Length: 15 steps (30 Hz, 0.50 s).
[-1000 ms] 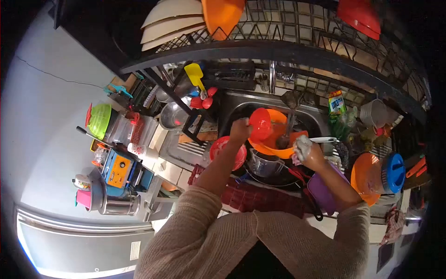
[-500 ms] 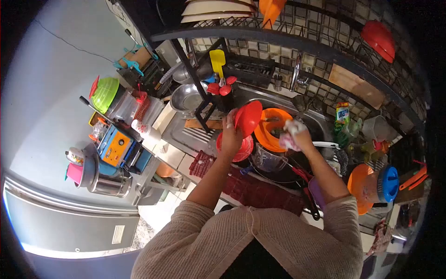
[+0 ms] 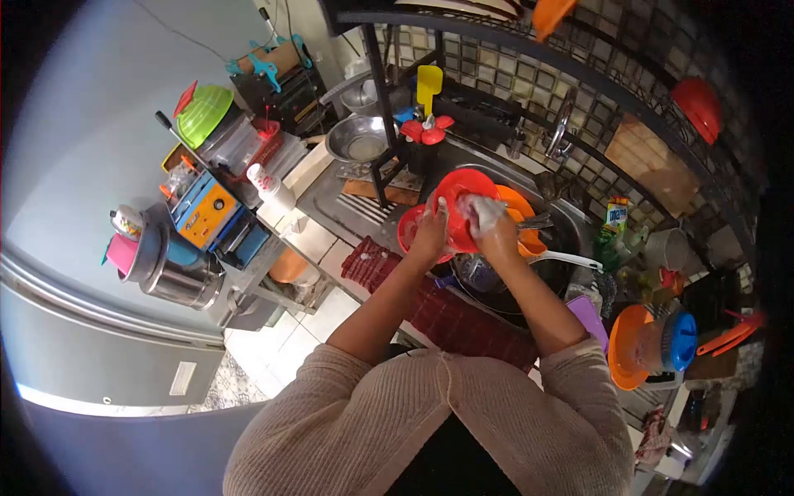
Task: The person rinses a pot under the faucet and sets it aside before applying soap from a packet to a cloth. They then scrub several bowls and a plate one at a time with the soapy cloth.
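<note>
I see left hand (image 3: 429, 236) pinching red bowl (image 3: 465, 180) at rim; right hand (image 3: 496, 238) curled round foamy scrubber (image 3: 481, 208). I'd brace rim, press evenly beneath right fingertips.

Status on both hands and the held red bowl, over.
Left hand gripping red bowl at its side. Right hand, sudsy, working inside it; anything held there unclear. Orange container crowding close beside.

Kitchen, sink (image 3: 583, 234) with tap (image 3: 562, 124), dish rack (image 3: 529, 35), tiled wall (image 3: 496, 70), dish soap (image 3: 614, 217)
</note>
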Each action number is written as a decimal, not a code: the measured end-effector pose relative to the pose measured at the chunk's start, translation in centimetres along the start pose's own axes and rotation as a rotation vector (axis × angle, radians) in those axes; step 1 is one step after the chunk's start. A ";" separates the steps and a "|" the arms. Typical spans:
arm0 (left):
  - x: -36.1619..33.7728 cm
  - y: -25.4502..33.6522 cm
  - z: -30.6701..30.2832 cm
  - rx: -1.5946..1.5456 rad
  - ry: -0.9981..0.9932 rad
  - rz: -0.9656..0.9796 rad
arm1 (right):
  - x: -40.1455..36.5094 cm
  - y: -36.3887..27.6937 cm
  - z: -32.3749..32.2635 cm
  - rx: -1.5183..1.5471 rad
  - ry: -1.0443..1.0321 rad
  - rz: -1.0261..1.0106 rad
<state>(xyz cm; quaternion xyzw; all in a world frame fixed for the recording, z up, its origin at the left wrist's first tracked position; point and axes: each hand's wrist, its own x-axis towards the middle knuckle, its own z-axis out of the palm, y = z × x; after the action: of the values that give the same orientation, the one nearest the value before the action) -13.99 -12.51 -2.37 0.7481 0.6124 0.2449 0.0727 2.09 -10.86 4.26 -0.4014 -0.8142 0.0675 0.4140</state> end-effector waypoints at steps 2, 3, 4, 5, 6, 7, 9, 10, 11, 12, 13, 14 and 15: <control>0.0 4.4 -5.5 -1.285 -0.087 -0.609 | -0.5 -1.3 0.5 0.035 -0.063 0.036; -0.1 4.3 -4.6 -1.301 -0.075 -0.615 | -0.4 -2.0 0.7 0.153 -0.122 0.139; -0.3 4.2 -3.3 -1.432 -0.118 -0.630 | -0.5 -2.4 0.8 0.270 -0.181 0.249; -0.7 3.9 -2.0 -1.560 -0.167 -0.645 | 0.0 -1.8 0.8 0.234 -0.065 0.164; -1.0 4.7 -2.6 -1.572 -0.163 -0.650 | 0.7 -1.0 0.6 0.196 0.052 0.076; -1.2 6.0 -4.2 -1.514 -0.090 -0.644 | 0.6 -0.7 0.3 0.042 0.059 0.058; -0.9 5.8 -4.7 -1.520 -0.010 -0.620 | 0.1 -1.3 0.0 -0.114 0.058 0.027; -0.7 5.0 -5.0 -1.530 0.001 -0.621 | -0.6 -2.9 -0.2 0.044 -0.060 0.151; -0.7 4.2 -5.2 -1.544 -0.095 -0.579 | -0.7 -4.4 -0.2 0.201 -0.180 0.278; -1.1 3.8 -5.2 -1.553 -0.195 -0.539 | 0.1 -6.9 -0.3 0.200 -0.193 0.276; -1.5 5.0 -5.8 -1.591 -0.058 -0.537 | 1.1 -10.0 -0.6 0.406 -0.042 0.493; -1.7 5.1 -5.0 -1.598 -0.058 -0.550 | 1.4 -11.5 -0.6 0.605 0.116 0.712; -1.5 4.9 -3.7 -1.623 0.011 -0.498 | -1.1 -6.6 2.1 0.270 0.146 0.065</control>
<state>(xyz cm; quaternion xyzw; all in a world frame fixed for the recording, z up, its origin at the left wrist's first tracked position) -11.60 -15.83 2.46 0.3063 0.3938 0.5888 0.6359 -3.00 -15.55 5.18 -0.3722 -0.7518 0.1606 0.5200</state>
